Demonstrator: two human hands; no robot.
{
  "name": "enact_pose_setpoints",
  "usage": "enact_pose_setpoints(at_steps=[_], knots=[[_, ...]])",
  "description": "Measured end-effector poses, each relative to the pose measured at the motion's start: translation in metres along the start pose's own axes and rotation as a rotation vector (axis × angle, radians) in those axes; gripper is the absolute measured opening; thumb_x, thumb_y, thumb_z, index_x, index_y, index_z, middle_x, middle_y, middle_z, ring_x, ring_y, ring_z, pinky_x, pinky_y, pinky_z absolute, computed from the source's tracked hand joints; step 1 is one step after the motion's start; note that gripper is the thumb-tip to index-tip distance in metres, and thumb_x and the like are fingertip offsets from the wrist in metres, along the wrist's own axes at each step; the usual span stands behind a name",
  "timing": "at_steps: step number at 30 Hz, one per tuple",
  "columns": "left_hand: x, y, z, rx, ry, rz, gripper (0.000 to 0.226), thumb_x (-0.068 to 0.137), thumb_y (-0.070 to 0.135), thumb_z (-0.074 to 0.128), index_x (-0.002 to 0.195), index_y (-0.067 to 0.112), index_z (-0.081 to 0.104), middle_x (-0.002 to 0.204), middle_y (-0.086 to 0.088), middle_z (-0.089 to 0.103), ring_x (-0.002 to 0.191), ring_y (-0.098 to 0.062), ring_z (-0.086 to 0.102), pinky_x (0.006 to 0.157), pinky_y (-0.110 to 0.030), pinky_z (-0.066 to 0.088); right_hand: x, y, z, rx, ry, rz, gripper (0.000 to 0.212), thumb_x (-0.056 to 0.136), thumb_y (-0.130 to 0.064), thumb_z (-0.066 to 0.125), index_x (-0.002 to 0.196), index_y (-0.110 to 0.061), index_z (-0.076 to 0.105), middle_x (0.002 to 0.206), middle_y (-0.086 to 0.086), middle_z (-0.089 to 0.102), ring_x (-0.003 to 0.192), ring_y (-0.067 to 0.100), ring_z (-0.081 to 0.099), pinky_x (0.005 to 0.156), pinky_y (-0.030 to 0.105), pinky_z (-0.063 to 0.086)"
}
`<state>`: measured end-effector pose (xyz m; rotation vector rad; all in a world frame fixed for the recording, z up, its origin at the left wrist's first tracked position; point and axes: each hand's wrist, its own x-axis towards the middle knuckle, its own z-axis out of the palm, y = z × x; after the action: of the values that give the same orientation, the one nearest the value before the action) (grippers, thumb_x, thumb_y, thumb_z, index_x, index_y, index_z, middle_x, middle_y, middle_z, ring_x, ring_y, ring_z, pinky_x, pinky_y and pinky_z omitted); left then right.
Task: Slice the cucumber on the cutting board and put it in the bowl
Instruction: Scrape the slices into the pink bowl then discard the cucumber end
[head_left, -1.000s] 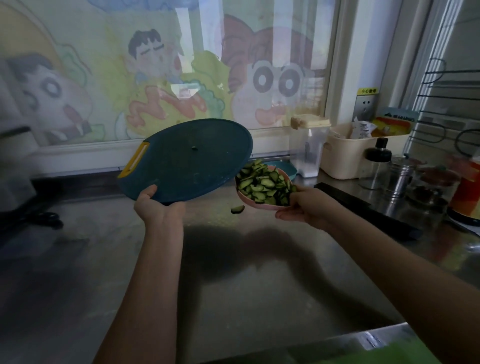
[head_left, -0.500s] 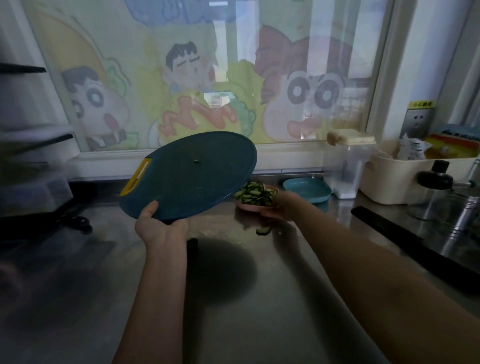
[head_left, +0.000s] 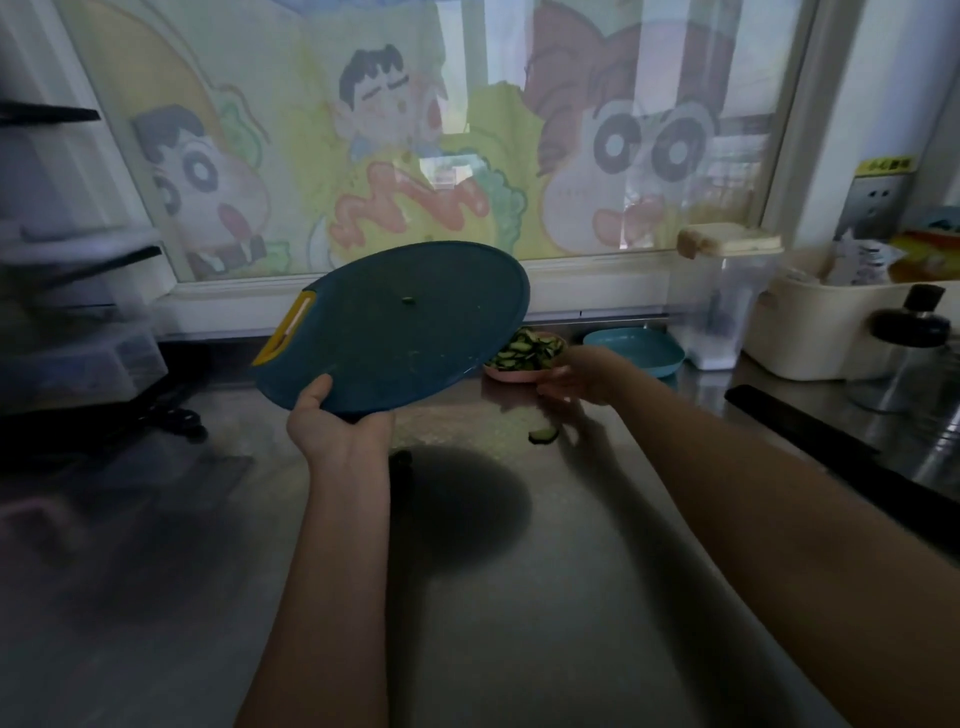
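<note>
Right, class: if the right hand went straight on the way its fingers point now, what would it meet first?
The pink bowl of cucumber slices: the right hand points straight at its rim. Blur hides whether the fingers touch it yet.

Steel counter (head_left: 519, 597) with pink bowl (head_left: 511, 375), blue plate (head_left: 636, 353), stray cucumber slice (head_left: 543, 434).

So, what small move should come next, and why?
Probably the right hand should pick up the stray cucumber slice from the steel counter and drop it into the pink bowl of slices; the left hand holds the round teal cutting board, tilted.
</note>
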<state>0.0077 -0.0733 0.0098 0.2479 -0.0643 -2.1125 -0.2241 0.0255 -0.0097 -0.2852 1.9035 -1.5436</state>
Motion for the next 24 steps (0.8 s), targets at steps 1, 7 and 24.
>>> enact_pose_setpoints(at_steps=[1, 7, 24], knots=[[0.000, 0.000, 0.000, 0.000, 0.002, -0.001, 0.037, 0.087, 0.003, 0.048, 0.121, 0.016, 0.053, 0.115, -0.013, 0.061, 0.102, -0.035, 0.059, 0.082, -0.054, 0.051, -0.006, -0.001, -0.002, -0.028, 0.009, -0.019, 0.034, 0.096, -0.003, 0.039, 0.129, 0.005, 0.043, 0.085, 0.017, 0.063, 0.067, 0.023, 0.064, 0.057, 0.028, 0.056], [-0.002, 0.000, 0.000, 0.060, -0.028, -0.015, 0.041, 0.088, 0.003, 0.051, 0.127, 0.016, 0.052, 0.119, -0.013, 0.060, 0.106, -0.034, 0.057, 0.095, -0.057, 0.045, -0.058, -0.003, -0.021, -0.223, 0.016, -0.162, 0.027, 0.095, -0.002, 0.047, 0.119, 0.009, 0.054, 0.106, 0.026, 0.064, 0.090, 0.033, 0.066, 0.068, 0.031, 0.055], [-0.047, -0.037, 0.000, 0.366, -0.066, -0.279, 0.041, 0.095, 0.008, 0.048, 0.136, 0.018, 0.044, 0.125, -0.014, 0.056, 0.104, -0.035, 0.057, 0.067, -0.054, 0.050, -0.169, 0.058, -0.206, -1.269, 0.495, -0.026, 0.045, 0.088, -0.042, 0.060, 0.113, -0.005, 0.057, 0.104, 0.011, 0.061, 0.093, 0.025, 0.057, 0.072, 0.027, 0.042]])
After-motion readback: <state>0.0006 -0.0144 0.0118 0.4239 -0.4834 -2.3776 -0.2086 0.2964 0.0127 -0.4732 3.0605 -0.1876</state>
